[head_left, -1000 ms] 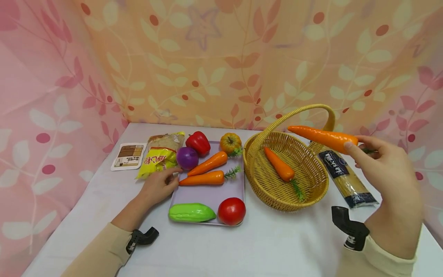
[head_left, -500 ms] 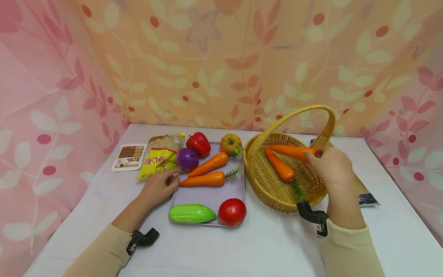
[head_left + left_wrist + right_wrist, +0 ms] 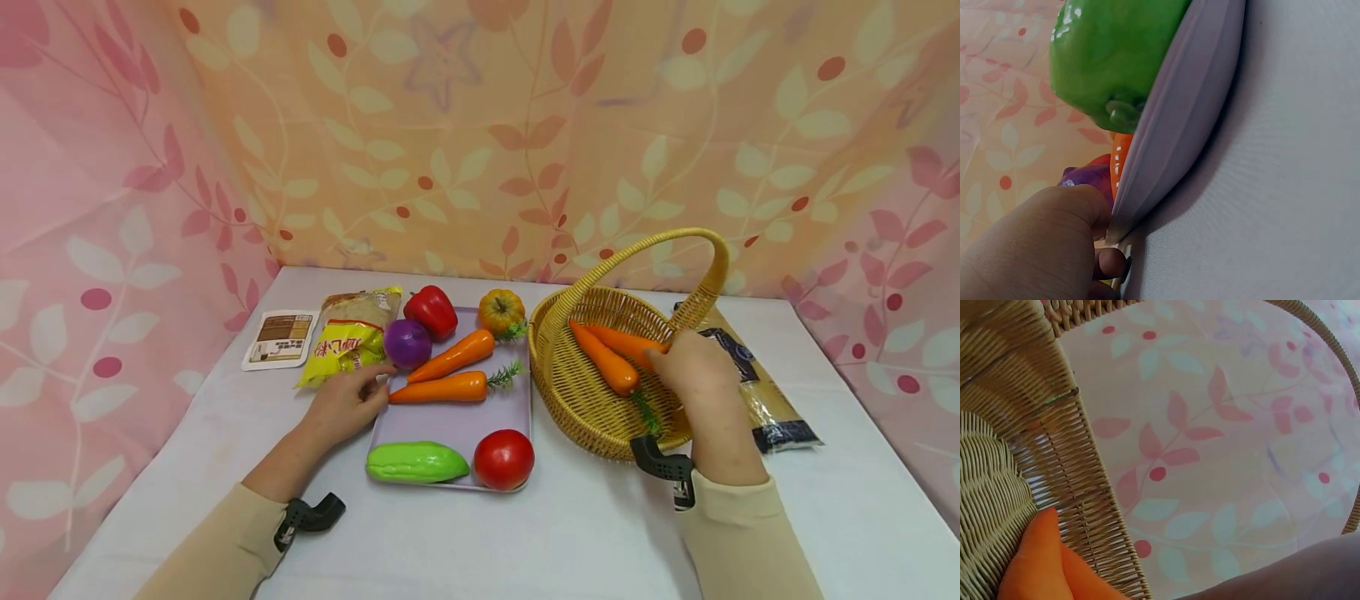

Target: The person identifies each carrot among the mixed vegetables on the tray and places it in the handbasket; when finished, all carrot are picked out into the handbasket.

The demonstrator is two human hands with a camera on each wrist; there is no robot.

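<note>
In the head view my right hand reaches inside the wicker basket and holds an orange carrot by its top end, its greens hidden by the hand. Another carrot lies beside it in the basket, partly overlapping it. At the left edge of the lilac tray, my left hand pinches the rim between thumb and fingers; the left wrist view shows the thumb right at the rim. Two more carrots, a lower one and an upper one, lie on the tray.
The tray also bears a green cucumber-like vegetable, a tomato, a purple round vegetable, a red pepper and a small pumpkin. A yellow food bag and white pack lie left; a pasta pack lies right.
My right hand has brought its carrot from above the pasta pack leftward and down into the basket, beside the carrot there. The left hand has stayed at the tray edge.
</note>
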